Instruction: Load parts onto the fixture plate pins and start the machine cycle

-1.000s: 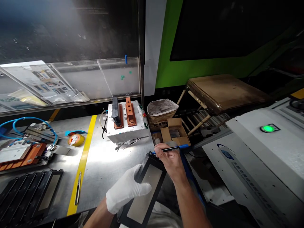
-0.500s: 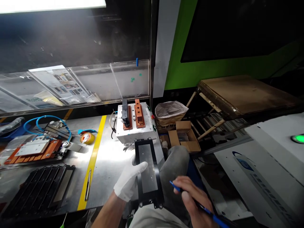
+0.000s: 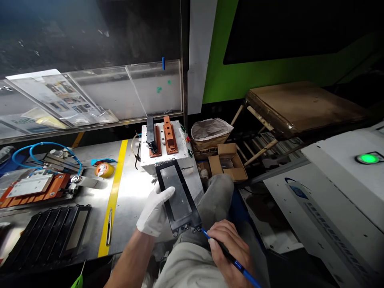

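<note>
Head view. Vs. half a second ago: black frame (image 3: 175, 192) now tilted, far end swung left, no longer upright in view. Blue pen (image 3: 237, 264) has closed in; its tip is at the frame's near corner, touching or just beside it, can't tell which.

Left hand (image 3: 154, 212), white glove, fingers together, clamped on the frame's long left edge. Right hand (image 3: 229, 250), bare, fingers curled shut on the pen.

Frame is held above the person's grey knee (image 3: 217, 196), near end almost over it, far end overlapping the front edge of the white box (image 3: 162, 146) with copper fixtures in view. Steel bench (image 3: 129, 208) to the left carries a stack of black frames (image 3: 49, 236) and a yellow tape roll (image 3: 104, 170). Cardboard box (image 3: 227, 164) sits right of the white box.
</note>
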### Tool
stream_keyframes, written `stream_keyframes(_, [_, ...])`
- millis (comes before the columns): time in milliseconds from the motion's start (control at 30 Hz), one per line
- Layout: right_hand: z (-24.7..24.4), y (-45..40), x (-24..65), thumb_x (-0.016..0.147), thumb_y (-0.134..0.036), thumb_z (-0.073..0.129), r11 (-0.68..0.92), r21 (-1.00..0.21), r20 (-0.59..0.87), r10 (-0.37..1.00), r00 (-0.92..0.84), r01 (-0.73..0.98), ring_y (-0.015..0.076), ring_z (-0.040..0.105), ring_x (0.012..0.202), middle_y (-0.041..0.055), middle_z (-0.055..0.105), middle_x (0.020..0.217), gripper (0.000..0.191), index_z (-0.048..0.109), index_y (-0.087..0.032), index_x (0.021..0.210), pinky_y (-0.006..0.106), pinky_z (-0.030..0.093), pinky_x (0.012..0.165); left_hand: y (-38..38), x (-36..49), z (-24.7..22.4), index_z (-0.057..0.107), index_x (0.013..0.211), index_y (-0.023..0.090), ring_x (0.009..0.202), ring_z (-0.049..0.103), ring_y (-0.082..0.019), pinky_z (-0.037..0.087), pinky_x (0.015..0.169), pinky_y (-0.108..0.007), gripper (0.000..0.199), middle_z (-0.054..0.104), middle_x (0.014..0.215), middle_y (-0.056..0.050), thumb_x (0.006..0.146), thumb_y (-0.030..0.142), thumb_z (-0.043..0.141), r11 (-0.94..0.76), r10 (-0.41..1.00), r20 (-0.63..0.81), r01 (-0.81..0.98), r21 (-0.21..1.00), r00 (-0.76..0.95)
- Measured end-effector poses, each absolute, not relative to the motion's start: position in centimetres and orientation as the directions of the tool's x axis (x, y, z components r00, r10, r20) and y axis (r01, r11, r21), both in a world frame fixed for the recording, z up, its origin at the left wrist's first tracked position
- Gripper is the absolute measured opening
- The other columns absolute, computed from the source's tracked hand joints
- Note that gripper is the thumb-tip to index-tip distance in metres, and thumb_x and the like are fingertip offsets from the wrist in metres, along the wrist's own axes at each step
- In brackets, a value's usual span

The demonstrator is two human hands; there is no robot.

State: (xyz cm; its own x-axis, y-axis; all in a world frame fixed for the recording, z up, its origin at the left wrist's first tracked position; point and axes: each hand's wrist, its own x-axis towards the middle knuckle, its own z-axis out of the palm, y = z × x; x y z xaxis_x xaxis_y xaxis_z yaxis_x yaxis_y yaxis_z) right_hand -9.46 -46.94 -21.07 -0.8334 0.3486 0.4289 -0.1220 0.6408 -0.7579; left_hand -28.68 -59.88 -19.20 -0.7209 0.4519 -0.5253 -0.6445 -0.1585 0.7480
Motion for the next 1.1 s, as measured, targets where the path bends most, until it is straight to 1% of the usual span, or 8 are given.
stream_keyframes(200, [-20.5,-47.2,-9.6,0.092,-0.011,0.053,0.656,-0.744,0.436,0.329,-0.838,-0.129,0.0206,0.066,0.082,0.0026,0.068,0.081,0.015,0.062,-0.022,0.097,0.037,0.054,0.078,-60.1,-28.6,-19.4,0.061,0.129,0.014,0.108,0.07,-0.028,0.061,0.088,-0.039,0.054,0.072,0.124,-0.013,0.079,0.028,0.078,-0.192,0.453,-0.496,-0.625,0.757,-0.74])
stream_keyframes(400, [-19.6,-48.2,-10.2,0.093,-0.016,0.062,0.592,-0.773,0.413,0.194,-0.89,-0.23,0.0196,0.072,0.087,0.0044,0.075,0.1,0.028,0.063,-0.023,0.12,0.032,0.057,0.081,-59.4,-28.6,-19.0,0.056,0.137,0.019,0.108,0.07,-0.025,0.059,0.088,-0.033,0.063,0.07,0.126,-0.01,0.078,0.027,0.079,-0.231,0.465,-0.502,-0.647,0.727,-0.729])
stream_keyframes(567, [-19.2,-48.7,-11.2,0.095,-0.021,0.06,0.562,-0.786,0.398,0.14,-0.907,-0.258,0.0183,0.074,0.086,0.0036,0.076,0.098,0.021,0.067,-0.023,0.115,0.028,0.058,0.08,-59.0,-28.3,-18.6,0.066,0.117,0.011,0.09,0.073,-0.024,0.058,0.068,-0.031,0.046,0.07,0.125,-0.014,0.077,0.03,0.079,-0.202,0.454,-0.508,-0.64,0.741,-0.732])
stream_keyframes(633, [-19.0,-48.8,-11.2,0.093,-0.017,0.059,0.574,-0.777,0.405,0.142,-0.903,-0.258,0.0182,0.073,0.08,0.0036,0.075,0.091,0.018,0.068,-0.022,0.109,0.029,0.058,0.078,-59.1,-28.2,-18.7,0.069,0.109,0.011,0.089,0.073,-0.022,0.059,0.072,-0.032,0.037,0.071,0.124,-0.013,0.078,0.029,0.078,-0.212,0.457,-0.497,-0.633,0.745,-0.738])
stream_keyframes(800, [-18.2,-48.1,-10.1,0.097,-0.026,0.057,0.424,-0.862,0.434,0.338,-0.835,-0.276,0.0184,0.067,0.067,0.0023,0.07,0.08,0.017,0.068,-0.028,0.11,0.031,0.058,0.066,-59.5,-28.2,-19.2,0.07,0.112,0.012,0.116,0.067,-0.027,0.058,0.096,-0.036,0.036,0.067,0.133,-0.013,0.08,0.027,0.077,-0.241,0.474,-0.504,-0.657,0.715,-0.722])
stream_keyframes(933, [-18.9,-45.7,-9.2,0.1,-0.034,0.055,0.234,-0.911,0.41,0.42,-0.81,-0.34,0.0217,0.067,0.077,0.0053,0.068,0.082,0.022,0.07,-0.027,0.115,0.034,0.059,0.068,-59.7,-28.2,-19.6,0.068,0.119,0.017,0.121,0.065,-0.023,0.054,0.104,-0.033,0.04,0.068,0.133,-0.009,0.083,0.032,0.075,-0.249,0.476,-0.492,-0.648,0.72,-0.729])
stream_keyframes(1033, [-20.2,-43.6,-9.1,0.092,-0.027,0.067,0.209,-0.932,0.363,0.554,-0.749,-0.297,0.0272,0.068,0.099,0.0088,0.071,0.094,0.023,0.073,-0.024,0.115,0.036,0.061,0.079,-59.8,-28.2,-19.8,0.067,0.123,0.021,0.106,0.071,-0.02,0.058,0.094,-0.03,0.049,0.075,0.117,-0.006,0.081,0.045,0.076,-0.254,0.4,-0.587,-0.701,0.667,-0.704])
stream_keyframes(1100, [-20.8,-42.5,-9.6,0.088,-0.024,0.072,0.13,-0.961,0.268,0.663,-0.699,-0.246,0.0269,0.067,0.104,0.0088,0.072,0.1,0.022,0.075,-0.025,0.11,0.035,0.06,0.082,-59.7,-28.2,-19.9,0.069,0.117,0.02,0.089,0.073,-0.02,0.061,0.08,-0.031,0.057,0.077,0.1,-0.007,0.077,0.061,0.074,-0.25,0.416,-0.697,-0.81,0.531,-0.585])
